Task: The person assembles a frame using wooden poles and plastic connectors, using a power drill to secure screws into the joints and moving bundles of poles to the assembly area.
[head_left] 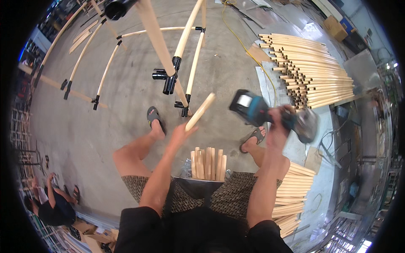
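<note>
My left hand (180, 135) is closed round the lower end of a short cream-coloured tube (201, 111), which tilts up and to the right. Its upper end is near the black pipe joints (184, 110) at the bottom of a frame of long cream tubes (195, 63). On the right, my right hand (278, 122) grips a teal-and-black cordless power tool (255, 109). Motion blurs its rounded far end, so its exact kind is unclear. Between my knees several short cream tubes (209, 163) stand upright in a container, mostly hidden.
A large stack of long cream tubes (314, 69) lies at the far right, beside a yellow cable (249, 50). More tubes (293, 189) lie by my right thigh. Another frame (76, 61) stands far left. A person (52, 208) is low at the left, near cardboard boxes (99, 240).
</note>
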Demonstrator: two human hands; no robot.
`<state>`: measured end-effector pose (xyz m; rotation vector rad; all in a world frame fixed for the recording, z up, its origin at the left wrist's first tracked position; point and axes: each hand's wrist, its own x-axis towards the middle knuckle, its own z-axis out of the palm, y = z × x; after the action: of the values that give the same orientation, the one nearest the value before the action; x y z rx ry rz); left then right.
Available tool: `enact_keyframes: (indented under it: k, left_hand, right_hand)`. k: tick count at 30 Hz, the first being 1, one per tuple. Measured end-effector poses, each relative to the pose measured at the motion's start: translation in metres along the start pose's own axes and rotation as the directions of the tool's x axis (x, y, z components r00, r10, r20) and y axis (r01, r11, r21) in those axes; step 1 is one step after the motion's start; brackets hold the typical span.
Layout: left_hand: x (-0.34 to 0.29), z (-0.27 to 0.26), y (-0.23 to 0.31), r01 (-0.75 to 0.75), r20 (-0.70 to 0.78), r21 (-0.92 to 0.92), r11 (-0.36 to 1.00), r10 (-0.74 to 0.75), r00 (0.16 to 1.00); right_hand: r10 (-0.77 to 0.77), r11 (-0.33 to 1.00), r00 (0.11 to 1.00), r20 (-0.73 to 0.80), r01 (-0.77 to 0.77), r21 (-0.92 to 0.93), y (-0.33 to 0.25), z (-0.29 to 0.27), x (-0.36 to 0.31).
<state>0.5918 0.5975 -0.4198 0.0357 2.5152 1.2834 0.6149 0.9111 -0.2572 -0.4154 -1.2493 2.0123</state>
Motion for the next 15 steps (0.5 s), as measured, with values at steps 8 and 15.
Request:
enact_keyframes:
  k: [8, 15]
  left_hand:
    - [-0.057, 0.028, -0.137, 0.454, -0.03, 0.153, 0.878, -0.455, 0.89]
    - [-0.071, 0.033, -0.158, 0.536, 0.0, 0.101, 0.838, -0.539, 0.842]
  right_hand:
    - [0.684, 0.64, 0.72, -0.12, -0.671, -0.374, 0.149, -0.014, -0.011]
    - [0.828, 0.387, 0.544, -0.135, -0.729, -0.564, 0.244, -0.033, -0.069]
